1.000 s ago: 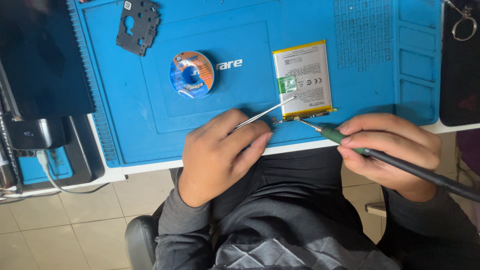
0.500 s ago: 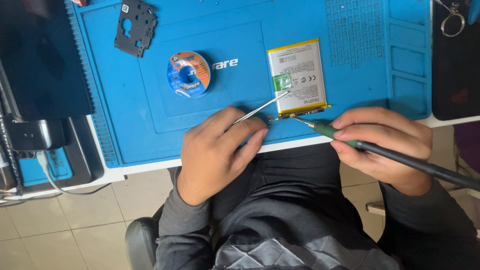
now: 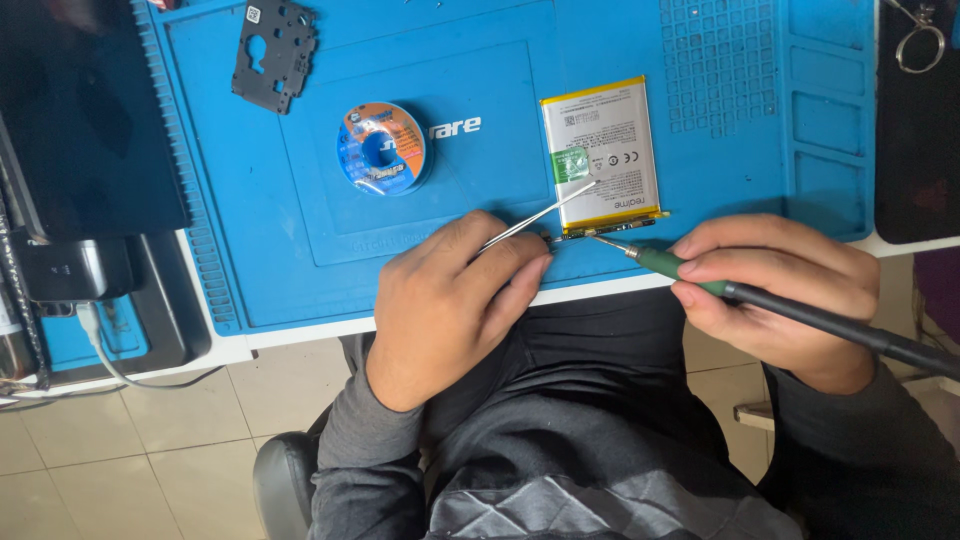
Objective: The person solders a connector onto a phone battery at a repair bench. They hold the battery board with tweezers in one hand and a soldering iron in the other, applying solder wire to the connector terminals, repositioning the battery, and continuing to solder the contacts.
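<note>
Right hand (image 3: 775, 290) holds soldering iron (image 3: 800, 312); battery (image 3: 600, 150) just beyond tip.

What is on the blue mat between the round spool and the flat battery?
In the head view, only bare blue mat with white printed lettering lies between the solder spool and the phone battery.
</note>
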`<state>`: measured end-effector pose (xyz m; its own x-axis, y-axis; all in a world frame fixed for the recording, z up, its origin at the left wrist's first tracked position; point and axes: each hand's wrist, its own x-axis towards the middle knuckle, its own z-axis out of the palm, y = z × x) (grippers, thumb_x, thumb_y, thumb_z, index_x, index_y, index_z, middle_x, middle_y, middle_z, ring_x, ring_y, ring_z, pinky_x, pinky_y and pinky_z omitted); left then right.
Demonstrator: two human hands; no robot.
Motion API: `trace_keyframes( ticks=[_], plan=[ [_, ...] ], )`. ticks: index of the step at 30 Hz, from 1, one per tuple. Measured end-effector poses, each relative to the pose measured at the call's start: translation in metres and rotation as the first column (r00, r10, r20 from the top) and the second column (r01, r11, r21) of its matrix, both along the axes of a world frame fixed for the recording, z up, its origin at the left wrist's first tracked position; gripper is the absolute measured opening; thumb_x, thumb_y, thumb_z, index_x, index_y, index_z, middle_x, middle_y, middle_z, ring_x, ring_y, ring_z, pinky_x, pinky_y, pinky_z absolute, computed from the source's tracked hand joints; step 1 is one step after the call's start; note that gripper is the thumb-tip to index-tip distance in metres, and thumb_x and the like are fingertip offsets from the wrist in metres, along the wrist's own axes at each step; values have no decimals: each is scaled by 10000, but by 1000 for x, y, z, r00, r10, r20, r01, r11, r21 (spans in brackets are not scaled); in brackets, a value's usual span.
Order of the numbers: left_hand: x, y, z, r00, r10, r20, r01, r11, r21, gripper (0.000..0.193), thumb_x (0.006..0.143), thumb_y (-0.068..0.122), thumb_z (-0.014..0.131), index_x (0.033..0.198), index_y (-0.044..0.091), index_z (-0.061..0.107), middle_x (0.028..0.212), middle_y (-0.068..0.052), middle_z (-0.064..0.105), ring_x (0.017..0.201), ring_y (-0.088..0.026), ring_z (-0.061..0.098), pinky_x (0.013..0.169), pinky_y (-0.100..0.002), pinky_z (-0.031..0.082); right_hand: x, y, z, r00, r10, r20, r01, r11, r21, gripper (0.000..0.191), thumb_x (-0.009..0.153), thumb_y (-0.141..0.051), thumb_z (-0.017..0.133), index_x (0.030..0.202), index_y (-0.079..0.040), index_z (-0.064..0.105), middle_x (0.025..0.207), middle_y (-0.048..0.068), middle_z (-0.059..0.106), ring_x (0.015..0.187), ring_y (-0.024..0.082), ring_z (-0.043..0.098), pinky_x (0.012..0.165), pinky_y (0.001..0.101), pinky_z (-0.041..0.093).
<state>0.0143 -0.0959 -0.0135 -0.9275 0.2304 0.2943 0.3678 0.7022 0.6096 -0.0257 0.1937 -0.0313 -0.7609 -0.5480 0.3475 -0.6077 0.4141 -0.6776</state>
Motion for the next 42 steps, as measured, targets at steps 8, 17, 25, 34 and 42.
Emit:
trace_keyframes(
  ticks=[8, 17, 25, 34, 42],
  plan=[
    [0, 0, 0, 1000, 7, -7, -7, 1000, -14, 131, 943, 205, 774, 1035, 122, 732, 936, -30, 642, 783, -226, 652, 649, -362, 504, -1, -6, 5, 1000, -8, -6, 8, 1000, -7, 210, 781, -49, 853, 920, -14, 700, 983, 126, 734, 834, 185, 741, 679, 257, 617],
    [-1, 1, -1, 1000, 9, -13, -9, 1000, -22, 131, 946, 205, 778, 1033, 121, 729, 930, -28, 635, 790, -226, 651, 655, -363, 504, -3, -2, -1, 999, 24, -24, -24, 1000, -6, 220, 798, -62, 860, 944, -18, 701, 1010, 121, 737, 851, 181, 745, 651, 231, 615],
    [-1, 2, 0, 1000, 13, -9, -13, 1000, -19, 126, 947, 205, 779, 1031, 126, 730, 927, -27, 633, 773, -226, 645, 641, -364, 496, -1, -3, 2, 1000, -2, 3, 2, 1000, -12, 216, 806, -61, 858, 951, -18, 703, 1019, 120, 739, 843, 171, 743, 645, 227, 612],
    [-1, 1, -1, 1000, 12, -21, -13, 1000, -18, 138, 946, 207, 784, 1045, 122, 737, 924, -29, 633, 767, -220, 642, 636, -362, 495, 0, -4, 4, 1000, -19, -9, 19, 1000, 14, 215, 789, -60, 862, 932, -24, 706, 999, 113, 739, 834, 176, 739, 651, 243, 605],
    [0, 0, -1, 1000, 12, -13, -12, 1000, -8, 133, 937, 208, 787, 1035, 133, 740, 926, -18, 639, 777, -217, 648, 644, -357, 498, 0, 3, -3, 1000, -4, -2, 4, 1000, 28, 222, 815, -78, 871, 963, -34, 711, 1035, 98, 747, 862, 166, 746, 646, 216, 610]
  ],
)
